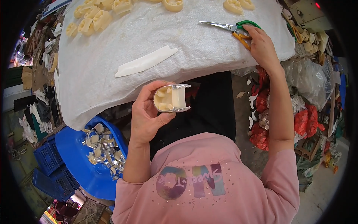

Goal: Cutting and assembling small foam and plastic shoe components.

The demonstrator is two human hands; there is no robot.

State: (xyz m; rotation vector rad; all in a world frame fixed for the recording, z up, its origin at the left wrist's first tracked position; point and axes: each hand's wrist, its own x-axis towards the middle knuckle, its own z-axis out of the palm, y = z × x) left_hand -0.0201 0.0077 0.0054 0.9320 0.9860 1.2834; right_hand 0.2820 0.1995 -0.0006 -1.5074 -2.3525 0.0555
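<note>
My left hand (143,114) is closed around a cream-coloured, hollow shoe-heel-like piece (164,98), held over my lap just off the table's near edge. A shiny silver band wraps its outside, and the band's two ends stick out past the piece on the right. Over at the right of the table, my right hand (264,48) has its fingers curled on the handles of a pair of scissors (228,26), one handle green and one orange. Their blades point left and look slightly parted. A curved white strip (147,62) lies on the cloth between the two hands.
White woven sheeting (197,48) covers the table. Several cream pieces (97,20) lie along its far side. A blue basin (71,149) at lower left holds several silver-wrapped pieces (102,149). Red plastic bags (260,136) and scraps litter the floor at right; blue crates (50,158) stand far left.
</note>
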